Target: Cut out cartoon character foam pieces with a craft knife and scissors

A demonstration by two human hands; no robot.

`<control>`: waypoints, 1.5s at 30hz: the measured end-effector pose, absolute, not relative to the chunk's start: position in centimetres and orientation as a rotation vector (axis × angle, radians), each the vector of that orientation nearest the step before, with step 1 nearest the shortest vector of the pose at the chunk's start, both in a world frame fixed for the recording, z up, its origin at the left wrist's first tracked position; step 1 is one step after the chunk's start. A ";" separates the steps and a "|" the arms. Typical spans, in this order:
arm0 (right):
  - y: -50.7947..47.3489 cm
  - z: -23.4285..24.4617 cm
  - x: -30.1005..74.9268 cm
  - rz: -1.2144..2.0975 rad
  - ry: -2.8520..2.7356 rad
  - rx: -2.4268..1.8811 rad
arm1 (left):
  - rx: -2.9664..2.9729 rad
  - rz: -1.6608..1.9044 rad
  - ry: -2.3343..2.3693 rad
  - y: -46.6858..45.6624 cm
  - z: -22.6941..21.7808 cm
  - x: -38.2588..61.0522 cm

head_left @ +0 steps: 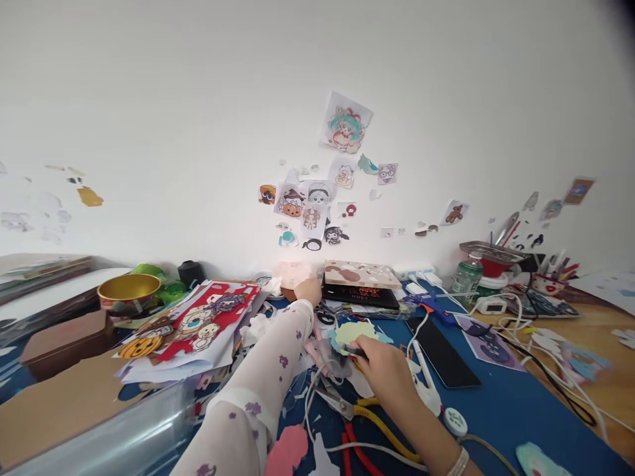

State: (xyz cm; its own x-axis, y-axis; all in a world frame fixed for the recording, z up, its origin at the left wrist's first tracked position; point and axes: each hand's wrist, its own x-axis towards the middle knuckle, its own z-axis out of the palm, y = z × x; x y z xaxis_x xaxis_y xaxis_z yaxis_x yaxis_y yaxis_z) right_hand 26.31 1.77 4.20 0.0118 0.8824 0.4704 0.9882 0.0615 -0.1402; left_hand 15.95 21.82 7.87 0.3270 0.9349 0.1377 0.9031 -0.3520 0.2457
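My left hand (308, 291) stretches to the back of the table near the wall, its fingers closed on a blurred pale pink paper piece (294, 271). My right hand (387, 365) is closer to me, thumb and fingers closed on the edge of a pale yellow-green paper cut-out (354, 332). Light blue paper shows behind that cut-out. Below the right hand lie yellow-handled scissors (347, 406) with open blades. A pink paper scrap (288, 451) and a red-handled tool (350, 449) are near the front edge.
Between the hands and the wall sits a dark box (362, 296) under a patterned one. Left are a gold bowl (129, 291), piled cut-outs (198, 324) and a clear plastic roll (114, 436). Right are a blue glue gun (439, 311), a black slab (441, 354), a bottle (467, 274) and tangled cables.
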 end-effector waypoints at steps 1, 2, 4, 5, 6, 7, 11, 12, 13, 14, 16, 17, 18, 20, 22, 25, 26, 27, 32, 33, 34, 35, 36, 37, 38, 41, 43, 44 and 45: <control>1.7 4.3 26.3 -0.319 -1.911 -1.858 | 2.446 0.377 1.733 22.1 7.6 16.1; 1.7 4.5 26.2 -0.313 -1.910 -1.852 | 2.437 0.371 1.756 22.4 7.4 16.3; 1.7 4.6 26.1 -0.301 -1.908 -1.840 | 2.429 0.365 1.782 22.7 7.1 16.6; 1.7 4.7 26.1 -0.296 -1.907 -1.833 | 2.428 0.365 1.785 22.8 7.0 16.7; 1.7 4.7 26.1 -0.293 -1.906 -1.825 | 2.427 0.368 1.786 22.8 7.0 16.8; 1.7 4.7 26.1 -0.291 -1.905 -1.818 | 2.425 0.373 1.786 22.8 7.0 16.9; 1.8 4.6 26.5 -0.273 -1.888 -1.791 | 2.408 0.425 1.792 22.0 7.9 16.8; 1.8 4.6 26.6 -0.262 -1.879 -1.785 | 2.404 0.451 1.794 21.7 8.3 16.6; 1.7 4.6 26.6 -0.247 -1.867 -1.778 | 2.402 0.482 1.793 21.2 8.8 16.4; 1.7 4.6 26.7 -0.228 -1.855 -1.767 | 2.401 0.514 1.787 20.6 9.3 16.0; 1.6 4.6 26.7 -0.175 -1.821 -1.738 | 2.407 0.565 1.746 18.8 10.0 15.1; 1.6 4.5 26.7 -0.144 -1.796 -1.722 | 2.415 0.578 1.703 17.6 10.2 14.5; 1.6 4.5 26.6 -0.108 -1.768 -1.705 | 2.428 0.574 1.637 16.1 10.2 13.7; 1.4 4.5 26.3 -0.020 -1.713 -1.665 | 2.443 0.532 1.482 12.7 9.6 11.9; 1.2 4.5 25.7 0.103 -1.704 -1.605 | 2.429 0.482 1.358 9.1 8.5 9.9; 0.3 4.9 24.5 0.338 -1.777 -1.502 | 2.371 0.420 1.226 4.6 6.7 6.7; -0.1 5.1 24.0 0.418 -1.812 -1.472 | 2.350 0.418 1.189 3.6 6.2 5.9; -0.5 5.3 23.6 0.493 -1.845 -1.449 | 2.325 0.426 1.161 2.9 5.8 5.1; -1.4 5.4 21.9 0.780 -1.973 -1.394 | 2.133 0.554 1.088 2.2 3.9 3.1; -1.3 5.2 21.7 0.797 -1.963 -1.404 | 2.082 0.583 1.083 2.1 3.5 3.0; -1.2 4.9 21.5 0.803 -1.947 -1.414 | 2.034 0.607 1.075 2.1 3.0 3.0; -1.0 4.7 21.4 0.803 -1.930 -1.423 | 1.994 0.624 1.063 1.9 2.5 3.0; -0.9 4.4 21.3 0.798 -1.915 -1.430 | 1.961 0.633 1.045 1.7 2.0 3.0; -0.8 4.1 21.3 0.790 -1.907 -1.436 | 1.937 0.637 1.024 1.5 1.7 3.0; -0.8 3.9 21.2 0.777 -1.903 -1.441 | 1.919 0.637 1.004 1.3 1.4 3.0; -1.0 3.4 21.1 0.664 -1.893 -1.463 | 1.894 0.639 0.967 1.0 1.2 3.0; -1.3 3.2 21.1 0.554 -1.896 -1.462 | 1.905 0.647 0.964 1.0 1.5 2.8; -1.5 3.1 21.2 0.468 -1.933 -1.432 | 1.917 0.651 0.963 1.0 1.6 2.7; -1.6 3.0 21.2 0.357 -1.994 -1.379 | 1.931 0.652 0.958 0.9 1.8 2.6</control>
State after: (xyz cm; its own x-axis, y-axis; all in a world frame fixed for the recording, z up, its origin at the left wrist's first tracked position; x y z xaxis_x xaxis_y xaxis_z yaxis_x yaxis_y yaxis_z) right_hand 21.18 -1.59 3.03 -0.2102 0.9036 0.3733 0.7176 0.4019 -0.5688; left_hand 2.59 0.91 1.80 0.5683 0.8195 0.0745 0.3695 -0.3350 0.8668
